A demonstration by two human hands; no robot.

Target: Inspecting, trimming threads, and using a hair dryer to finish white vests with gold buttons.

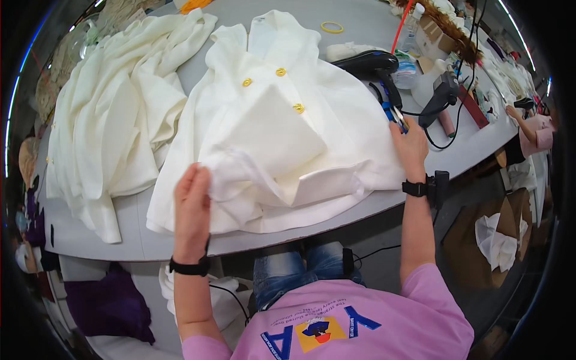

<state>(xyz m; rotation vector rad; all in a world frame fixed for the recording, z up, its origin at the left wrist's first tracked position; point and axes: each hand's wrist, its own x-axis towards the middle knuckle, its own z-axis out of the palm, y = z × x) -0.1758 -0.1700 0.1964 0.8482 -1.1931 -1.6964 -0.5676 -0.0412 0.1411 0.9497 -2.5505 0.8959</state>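
A white sleeveless garment (354,123) with gold buttons lies spread on the grey table in front of me, its lower part folded back. At its lower left, my left hand (193,191) pinches the edge of the white cloth, which blurs slightly beside the fingers. Off the garment's right edge, my right hand (410,144) has its fingers closed around a small blue-and-metal hand tool (396,114) that looks like thread snips. The hand partly hides this tool. Just beyond it lies a black hair dryer (367,62).
Another white garment (114,114) lies heaped at the left of the table (231,245). A yellow ring (332,27) sits at the back. Cords, a black device (443,93) and a clear bottle (412,27) crowd the right. Below stands a cardboard box (465,240); another person (534,132) is at far right.
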